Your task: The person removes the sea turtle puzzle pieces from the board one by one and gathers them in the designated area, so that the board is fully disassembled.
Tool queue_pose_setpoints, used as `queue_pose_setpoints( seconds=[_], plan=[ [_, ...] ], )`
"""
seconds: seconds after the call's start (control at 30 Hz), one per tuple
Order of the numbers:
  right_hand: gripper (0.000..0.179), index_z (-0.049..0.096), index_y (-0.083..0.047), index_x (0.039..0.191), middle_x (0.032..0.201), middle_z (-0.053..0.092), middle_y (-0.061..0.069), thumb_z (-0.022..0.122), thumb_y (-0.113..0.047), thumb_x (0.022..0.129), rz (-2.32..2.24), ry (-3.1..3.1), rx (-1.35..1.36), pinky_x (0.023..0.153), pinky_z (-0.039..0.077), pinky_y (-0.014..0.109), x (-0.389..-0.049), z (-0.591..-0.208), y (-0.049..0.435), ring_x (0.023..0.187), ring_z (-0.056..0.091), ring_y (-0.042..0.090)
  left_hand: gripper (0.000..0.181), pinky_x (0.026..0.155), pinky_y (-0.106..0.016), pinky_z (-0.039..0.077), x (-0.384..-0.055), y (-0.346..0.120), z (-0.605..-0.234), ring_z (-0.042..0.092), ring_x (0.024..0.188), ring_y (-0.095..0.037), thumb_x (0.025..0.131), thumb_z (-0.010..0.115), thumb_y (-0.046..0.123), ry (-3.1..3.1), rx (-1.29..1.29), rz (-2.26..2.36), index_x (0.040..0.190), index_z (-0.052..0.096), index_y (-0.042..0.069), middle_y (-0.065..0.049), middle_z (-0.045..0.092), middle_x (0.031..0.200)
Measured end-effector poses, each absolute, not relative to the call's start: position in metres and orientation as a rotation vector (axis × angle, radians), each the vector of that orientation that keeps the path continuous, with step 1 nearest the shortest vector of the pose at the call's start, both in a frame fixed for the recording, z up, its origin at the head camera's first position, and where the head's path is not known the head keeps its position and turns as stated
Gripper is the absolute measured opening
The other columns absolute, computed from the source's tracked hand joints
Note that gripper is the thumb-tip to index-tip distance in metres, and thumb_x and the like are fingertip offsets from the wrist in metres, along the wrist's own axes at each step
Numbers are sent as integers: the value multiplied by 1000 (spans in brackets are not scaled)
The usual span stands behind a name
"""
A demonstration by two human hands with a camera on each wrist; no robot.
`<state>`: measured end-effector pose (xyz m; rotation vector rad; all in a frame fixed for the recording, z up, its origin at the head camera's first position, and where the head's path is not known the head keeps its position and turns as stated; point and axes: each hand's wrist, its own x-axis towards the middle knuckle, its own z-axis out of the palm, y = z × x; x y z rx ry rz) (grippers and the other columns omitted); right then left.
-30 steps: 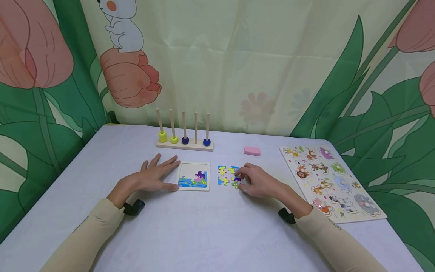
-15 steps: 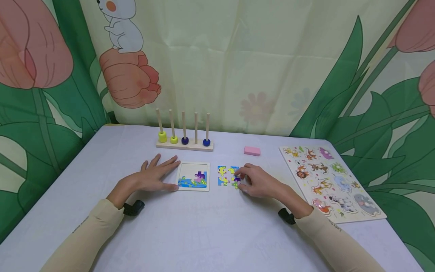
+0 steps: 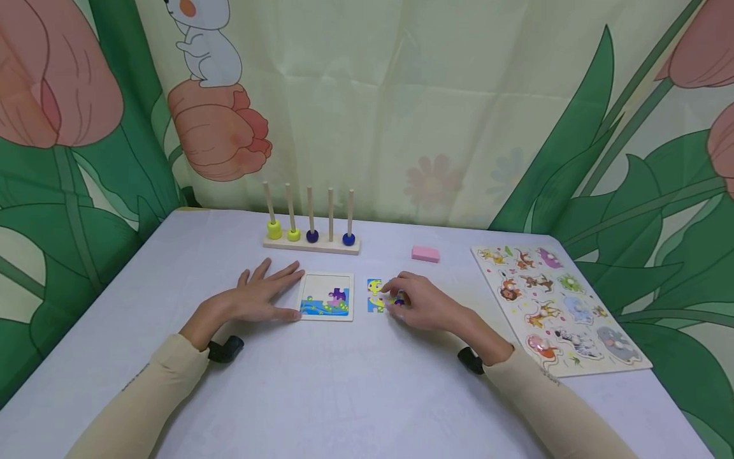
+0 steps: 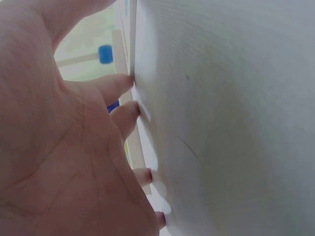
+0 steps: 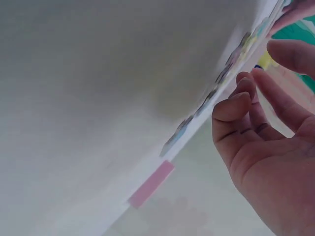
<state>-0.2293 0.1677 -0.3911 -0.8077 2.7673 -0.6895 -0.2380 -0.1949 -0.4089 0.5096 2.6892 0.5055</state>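
Observation:
My left hand [image 3: 252,301] lies on the table with its fingers spread, fingertips and thumb at the left edge of a small white-framed jigsaw tray [image 3: 318,285]. Along the tray's bottom and right lie fitted blue, pink and purple pieces [image 3: 325,308]. To the tray's right are several loose jigsaw pieces [image 3: 375,287], blue with yellow. Over the right-hand ones hovers my right hand [image 3: 427,303], partly hiding them. The right wrist view shows its thumb [image 5: 291,54] and index fingertip apart, nothing between them, and the loose pieces [image 5: 178,135] flat on the table.
Behind the tray stands a wooden bead stand [image 3: 312,246] with upright pegs and yellow and blue beads. A pink block [image 3: 425,254] lies at the back, right of centre. At the right is a large animal peg puzzle [image 3: 520,313]. A printed curtain [image 3: 355,115] hangs behind the table.
My right hand has shifted slightly left and lifted off the right-hand loose pieces, with thumb and forefinger now over the middle of the group. The left hand keeps its place on the tray.

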Motion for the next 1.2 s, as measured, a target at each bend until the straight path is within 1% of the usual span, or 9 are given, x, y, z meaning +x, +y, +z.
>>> queue_pose_setpoints(
  seconds=[0.13,0.2,0.37,0.57,0.67,0.73,0.83,1.03,1.2],
  plan=[
    [29,73,-7,125,107,69,4,74,-12,97,-715,2746,-893,73,48,23,-231,-390,154,80,55,12,101,119,-87,-4,-239,-195,-410,-8,161,-60,92,67,67,2690,511,502,170,25,21,-8,12,181],
    [29,73,-6,125,107,70,5,74,-13,97,-716,2739,-923,73,48,22,-231,-390,146,80,55,11,101,119,-87,-4,-239,-195,-410,-7,161,-60,91,67,67,2692,509,500,170,25,21,-8,12,181],
    [33,71,-8,130,113,70,5,73,-16,98,-679,2735,-915,82,50,25,-234,-391,124,91,58,15,101,119,-87,-4,-239,-194,-410,-7,161,-60,91,68,67,2689,502,499,170,25,22,-8,12,181],
    [36,70,-9,133,120,69,7,73,-17,99,-657,2709,-924,85,54,29,-239,-391,105,91,58,16,100,119,-87,-5,-238,-193,-408,-8,161,-59,91,67,67,2681,507,509,170,25,22,-8,12,181],
    [36,71,-10,134,122,68,7,73,-18,99,-642,2701,-917,91,56,32,-242,-390,96,97,60,16,100,119,-87,-5,-238,-193,-407,-8,161,-59,91,67,68,2683,497,497,170,25,22,-8,12,181],
    [36,71,-9,134,122,68,8,73,-18,99,-632,2693,-919,93,57,34,-244,-390,91,100,60,17,100,119,-87,-4,-238,-193,-407,-7,161,-60,91,66,68,2687,492,488,170,26,23,-8,12,181],
    [35,72,-9,134,122,67,9,72,-20,100,-600,2684,-923,94,56,36,-246,-390,85,101,60,18,100,119,-87,-4,-238,-194,-408,-7,161,-60,91,67,69,2689,490,486,170,26,22,-8,12,181],
    [39,71,-11,138,127,63,10,72,-26,101,-534,2672,-872,96,55,33,-251,-391,79,105,59,18,100,119,-87,-4,-238,-194,-409,-7,161,-60,91,66,68,2690,496,493,170,26,22,-8,12,181],
    [41,70,-12,139,129,63,10,73,-26,101,-527,2660,-855,99,56,35,-252,-391,79,109,59,19,100,119,-87,-5,-239,-194,-410,-7,161,-60,91,66,68,2690,502,497,170,26,22,-8,12,181]
  ],
)
